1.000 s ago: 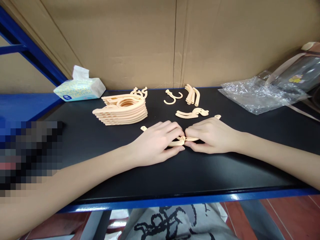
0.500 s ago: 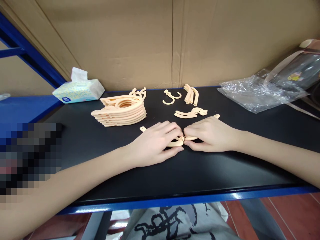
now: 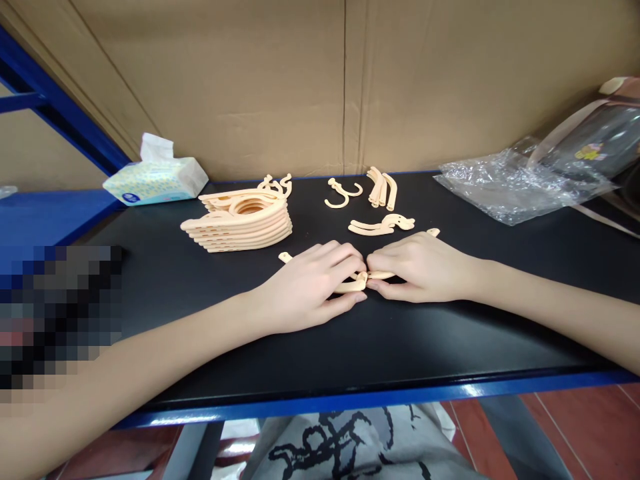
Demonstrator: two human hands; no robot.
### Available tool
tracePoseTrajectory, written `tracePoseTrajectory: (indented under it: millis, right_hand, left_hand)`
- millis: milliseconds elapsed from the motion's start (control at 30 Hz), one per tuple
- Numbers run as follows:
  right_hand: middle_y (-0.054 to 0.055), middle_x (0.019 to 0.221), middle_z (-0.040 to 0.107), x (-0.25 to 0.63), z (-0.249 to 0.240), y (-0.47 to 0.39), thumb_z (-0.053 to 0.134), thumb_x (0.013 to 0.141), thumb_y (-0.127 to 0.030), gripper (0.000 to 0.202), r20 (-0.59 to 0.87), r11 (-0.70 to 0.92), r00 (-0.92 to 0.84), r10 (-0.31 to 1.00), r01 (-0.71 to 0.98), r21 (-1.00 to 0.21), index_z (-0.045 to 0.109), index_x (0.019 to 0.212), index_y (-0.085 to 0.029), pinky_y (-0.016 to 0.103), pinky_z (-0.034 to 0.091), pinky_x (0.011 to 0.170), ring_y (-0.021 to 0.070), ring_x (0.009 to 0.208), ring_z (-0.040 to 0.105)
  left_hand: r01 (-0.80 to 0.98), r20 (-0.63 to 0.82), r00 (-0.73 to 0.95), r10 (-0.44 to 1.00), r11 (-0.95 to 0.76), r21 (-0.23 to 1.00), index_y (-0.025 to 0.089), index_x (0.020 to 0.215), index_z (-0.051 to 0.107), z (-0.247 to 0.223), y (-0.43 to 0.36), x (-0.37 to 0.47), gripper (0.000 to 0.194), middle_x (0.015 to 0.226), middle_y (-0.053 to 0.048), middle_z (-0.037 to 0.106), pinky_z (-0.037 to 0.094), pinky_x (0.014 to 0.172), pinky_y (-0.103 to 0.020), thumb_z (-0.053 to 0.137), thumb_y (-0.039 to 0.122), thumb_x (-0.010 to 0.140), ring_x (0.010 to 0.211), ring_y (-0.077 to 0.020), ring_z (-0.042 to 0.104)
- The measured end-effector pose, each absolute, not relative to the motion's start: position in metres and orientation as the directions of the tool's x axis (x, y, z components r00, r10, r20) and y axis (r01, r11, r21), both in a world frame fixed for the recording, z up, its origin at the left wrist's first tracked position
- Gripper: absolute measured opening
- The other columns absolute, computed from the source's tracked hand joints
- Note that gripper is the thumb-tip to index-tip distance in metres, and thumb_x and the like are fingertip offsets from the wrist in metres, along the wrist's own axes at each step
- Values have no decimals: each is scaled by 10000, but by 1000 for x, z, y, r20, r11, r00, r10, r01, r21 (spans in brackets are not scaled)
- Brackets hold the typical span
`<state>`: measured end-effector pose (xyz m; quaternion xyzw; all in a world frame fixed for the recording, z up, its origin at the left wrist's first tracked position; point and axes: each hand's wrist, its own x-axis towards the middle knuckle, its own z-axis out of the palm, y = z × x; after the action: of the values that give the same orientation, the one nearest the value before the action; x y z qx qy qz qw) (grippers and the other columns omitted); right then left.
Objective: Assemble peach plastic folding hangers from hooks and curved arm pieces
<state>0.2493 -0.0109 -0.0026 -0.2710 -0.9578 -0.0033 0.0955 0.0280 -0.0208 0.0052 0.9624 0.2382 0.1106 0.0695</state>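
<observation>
Left hand (image 3: 310, 287) pinches a cream, curved plastic piece (image 3: 351, 287); right hand (image 3: 420, 268) grips a cream, slim plastic piece (image 3: 382, 275). Ends adjoin low over black, smooth tabletop (image 3: 400, 347), contact unclear. Risk: uneven thumb pressure could skid them apart.

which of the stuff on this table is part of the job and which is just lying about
Part of the job, it seems:
- pieces in the left hand and right hand
- stacked pieces
- loose hooks
- curved pieces

Just lying about:
- tissue pack
- clear plastic
</observation>
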Motion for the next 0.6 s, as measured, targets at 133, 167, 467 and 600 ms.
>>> tracePoseTrajectory:
  millis: [133, 167, 467, 600]
  right_hand:
    - [-5, 660, 569, 249, -2, -10, 401, 903, -348, 261, 180, 854, -837, 517, 518, -45, 524, 747, -179, 232, 218, 495, 94, 547, 450]
    - [-4, 658, 569, 249, -2, -10, 402, 902, -349, 261, 181, 855, -838, 515, 516, -44, 526, 747, -180, 233, 219, 496, 95, 547, 450]
    - [-9, 657, 571, 250, -2, -11, 421, 895, -341, 239, 182, 850, -834, 520, 526, -22, 521, 751, -179, 234, 219, 502, 93, 546, 450]
    - [-11, 663, 572, 250, -2, -11, 422, 896, -345, 239, 179, 849, -833, 523, 527, -26, 516, 753, -178, 233, 217, 499, 92, 551, 454]
  left_hand:
    - [442, 185, 862, 472, -879, 180, 166, 991, 515, 5, -21, 28, 177, 1083, -66, 538, 391, 834, -320, 448, 316, 926, 957, -201, 486]
    - [444, 185, 862, 473, -878, 179, 167, 992, 514, 5, -21, 28, 177, 1085, -66, 538, 393, 830, -319, 447, 316, 926, 956, -201, 487]
    - [446, 178, 862, 474, -878, 173, 161, 1007, 514, 4, -21, 28, 191, 1097, -65, 536, 393, 836, -323, 441, 319, 929, 962, -201, 479]
    - [445, 182, 862, 473, -878, 175, 161, 1008, 512, 4, -21, 28, 192, 1098, -68, 535, 395, 835, -324, 440, 320, 929, 963, -202, 479]
